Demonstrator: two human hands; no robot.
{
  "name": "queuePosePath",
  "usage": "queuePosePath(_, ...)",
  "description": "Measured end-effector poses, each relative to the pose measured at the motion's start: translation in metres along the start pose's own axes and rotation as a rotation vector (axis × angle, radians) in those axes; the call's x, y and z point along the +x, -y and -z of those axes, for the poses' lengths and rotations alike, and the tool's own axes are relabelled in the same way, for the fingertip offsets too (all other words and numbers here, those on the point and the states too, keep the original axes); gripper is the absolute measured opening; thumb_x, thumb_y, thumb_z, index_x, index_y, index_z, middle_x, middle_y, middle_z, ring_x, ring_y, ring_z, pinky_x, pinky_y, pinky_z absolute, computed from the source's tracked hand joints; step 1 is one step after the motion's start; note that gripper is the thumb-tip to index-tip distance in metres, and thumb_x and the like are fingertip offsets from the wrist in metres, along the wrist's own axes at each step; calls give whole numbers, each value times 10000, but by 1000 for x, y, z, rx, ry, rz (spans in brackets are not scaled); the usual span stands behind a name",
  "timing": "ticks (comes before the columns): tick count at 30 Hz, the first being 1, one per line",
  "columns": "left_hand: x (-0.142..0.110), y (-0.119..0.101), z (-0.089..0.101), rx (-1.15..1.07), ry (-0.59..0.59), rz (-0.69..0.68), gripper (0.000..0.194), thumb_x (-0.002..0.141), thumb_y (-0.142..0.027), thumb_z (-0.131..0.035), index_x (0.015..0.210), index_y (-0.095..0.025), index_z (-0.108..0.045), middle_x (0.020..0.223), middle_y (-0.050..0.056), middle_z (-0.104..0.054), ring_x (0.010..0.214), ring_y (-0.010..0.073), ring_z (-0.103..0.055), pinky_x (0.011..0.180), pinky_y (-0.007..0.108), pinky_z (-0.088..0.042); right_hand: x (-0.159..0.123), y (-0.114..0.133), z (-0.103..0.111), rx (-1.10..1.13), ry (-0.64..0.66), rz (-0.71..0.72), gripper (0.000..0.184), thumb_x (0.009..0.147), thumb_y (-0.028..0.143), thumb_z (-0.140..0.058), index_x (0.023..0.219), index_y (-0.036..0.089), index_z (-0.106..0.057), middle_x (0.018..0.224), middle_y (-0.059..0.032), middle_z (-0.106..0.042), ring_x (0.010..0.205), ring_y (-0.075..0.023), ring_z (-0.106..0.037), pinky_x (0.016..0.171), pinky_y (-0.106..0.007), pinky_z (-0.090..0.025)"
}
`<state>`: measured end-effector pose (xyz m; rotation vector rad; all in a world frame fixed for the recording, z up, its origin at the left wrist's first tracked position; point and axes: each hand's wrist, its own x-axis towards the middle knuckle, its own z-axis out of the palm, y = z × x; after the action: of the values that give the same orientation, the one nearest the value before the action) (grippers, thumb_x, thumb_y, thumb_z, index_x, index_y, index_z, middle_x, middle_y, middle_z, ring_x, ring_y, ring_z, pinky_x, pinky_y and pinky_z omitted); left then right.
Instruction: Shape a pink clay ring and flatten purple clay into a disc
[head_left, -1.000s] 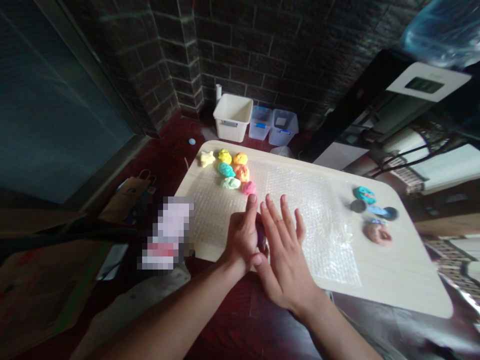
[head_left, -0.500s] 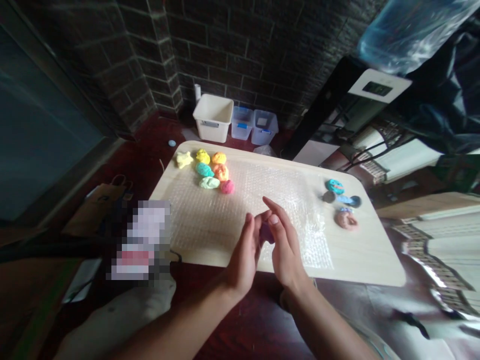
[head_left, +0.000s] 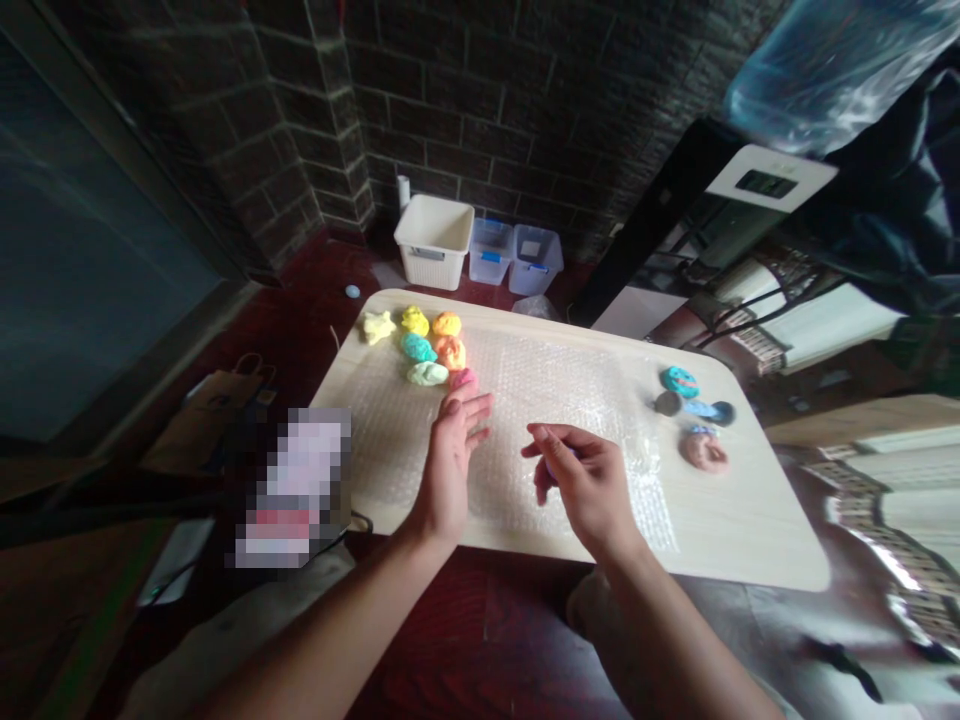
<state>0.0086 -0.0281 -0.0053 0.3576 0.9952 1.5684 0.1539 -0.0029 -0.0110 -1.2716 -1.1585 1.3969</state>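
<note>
My right hand (head_left: 589,475) is closed around a small lump of purple modelling clay (head_left: 553,470), mostly hidden by the fingers. To its left, my left hand (head_left: 448,460) is raised over the bubble wrap with fingers apart and nothing in it. Its fingertips overlap the view of a pink clay lump (head_left: 463,378). Behind that lie an orange lump (head_left: 450,352), a yellow-orange one (head_left: 447,323), a yellow one (head_left: 415,320), a teal one (head_left: 418,347), a pale green one (head_left: 427,373) and a pale yellow piece (head_left: 379,327).
Bubble wrap (head_left: 510,385) covers the middle of the table (head_left: 772,530). At the right lie a teal clay disc (head_left: 679,381), a dumbbell-shaped clay piece (head_left: 701,408) and a pinkish-brown clay ring (head_left: 705,452). Behind the table stand a white bin (head_left: 433,245) and two clear boxes (head_left: 536,262).
My hands have parted from around the purple clay. The left has moved left and opened; the right keeps the clay, its fingers now curled over it. The view has shifted slightly.
</note>
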Motion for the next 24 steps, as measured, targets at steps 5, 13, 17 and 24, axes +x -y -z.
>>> queuePosePath(5,1,4,9,25,-52,233,300,953,-377,-573,1128,-151,-664,995,115,-739,906,249,-698,772,343,-529,-3,2,7,-89,-8,14,515,819,601,-832,614,154,-679,447,49,-472,378,-65,-353,369,-210,-251)
queuePosePath(13,-18,25,-5,-327,46,706,418,1022,-411,-466,758,-151,-659,720,85,-673,618,188,-628,621,304,-514,-21,5,0,-608,120,314,619,1044,535,-548,523,202,-545,489,-5,-532,438,-135,-493,456,-269,-369)
queuePosePath(17,-16,24,-5,-447,77,809,492,1000,-549,-508,736,-167,-672,732,89,-704,751,252,-717,760,374,-564,-33,7,-16,-967,256,632,503,1085,434,-399,796,181,-723,735,-92,-686,661,-225,-628,637,-365,-507)
queuePosePath(24,0,8,-4,-320,-6,637,497,942,-653,-635,840,-173,-706,760,72,-739,815,247,-748,765,351,-588,-40,6,-26,-1042,392,779,697,1083,539,-395,1540,18,-470,1589,-248,-526,1525,-406,-416,1297,-636,-207)
